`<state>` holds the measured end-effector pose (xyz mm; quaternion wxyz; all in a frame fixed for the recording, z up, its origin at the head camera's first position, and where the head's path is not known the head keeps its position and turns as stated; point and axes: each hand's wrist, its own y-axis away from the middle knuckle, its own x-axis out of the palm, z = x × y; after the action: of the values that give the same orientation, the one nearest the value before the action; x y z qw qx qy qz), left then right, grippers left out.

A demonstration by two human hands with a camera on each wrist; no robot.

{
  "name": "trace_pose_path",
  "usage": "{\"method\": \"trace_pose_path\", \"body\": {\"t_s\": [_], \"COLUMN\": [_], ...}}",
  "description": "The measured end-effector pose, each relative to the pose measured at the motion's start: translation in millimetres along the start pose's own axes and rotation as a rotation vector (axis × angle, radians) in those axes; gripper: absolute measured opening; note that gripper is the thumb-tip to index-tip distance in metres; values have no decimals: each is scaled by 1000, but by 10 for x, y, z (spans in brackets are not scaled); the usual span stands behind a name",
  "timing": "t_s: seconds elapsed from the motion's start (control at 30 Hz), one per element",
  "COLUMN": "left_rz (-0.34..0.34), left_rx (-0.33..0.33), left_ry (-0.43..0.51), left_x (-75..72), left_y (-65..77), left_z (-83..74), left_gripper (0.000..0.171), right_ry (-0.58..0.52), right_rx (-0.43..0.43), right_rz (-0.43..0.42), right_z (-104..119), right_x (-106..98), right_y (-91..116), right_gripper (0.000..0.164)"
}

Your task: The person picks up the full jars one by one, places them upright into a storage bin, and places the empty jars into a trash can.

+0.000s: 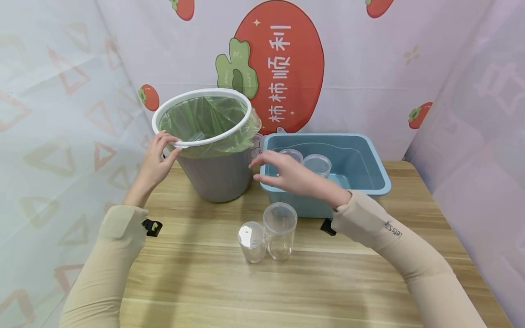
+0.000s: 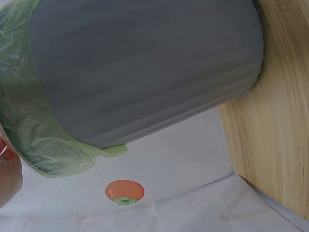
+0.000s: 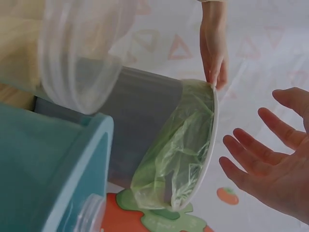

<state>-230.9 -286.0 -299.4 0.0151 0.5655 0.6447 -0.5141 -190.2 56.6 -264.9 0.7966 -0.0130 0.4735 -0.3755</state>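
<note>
A grey trash bin with a white rim and a green liner bag stands at the back left of the table. My left hand holds the bin's near left rim, its fingertips at the edge; the right wrist view also shows this left hand at the rim. Something clear lies inside the bag. My right hand hovers over the left side of a blue tub, fingers spread and nothing in them, as the right wrist view shows the hand apart from the bin.
Clear lidded jars sit in the tub's left part. Nearer me on the wooden table stand a short clear jar and a taller one, side by side. A printed cloth hangs behind and along both sides.
</note>
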Motion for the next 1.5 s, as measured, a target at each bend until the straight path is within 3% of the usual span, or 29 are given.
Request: {"method": "trace_pose_path", "body": {"t_s": [0.57,0.8,1.5], "left_rz": [-2,-8,-13], "left_rx": [7,6,-11], "left_ry": [14,13,10], "left_x": [7,16,17], "left_y": [2,12,12], "left_z": [-10,-1,-3], "left_gripper": [19,20,20], "right_ry": [48,15,37], "right_rx": [-78,-25,-37], "right_rz": [-7,-46,-136], "right_z": [-209,-289,-447], "right_x": [357,502,743], "right_y": [609,832,1060], "right_gripper": [26,28,44]}}
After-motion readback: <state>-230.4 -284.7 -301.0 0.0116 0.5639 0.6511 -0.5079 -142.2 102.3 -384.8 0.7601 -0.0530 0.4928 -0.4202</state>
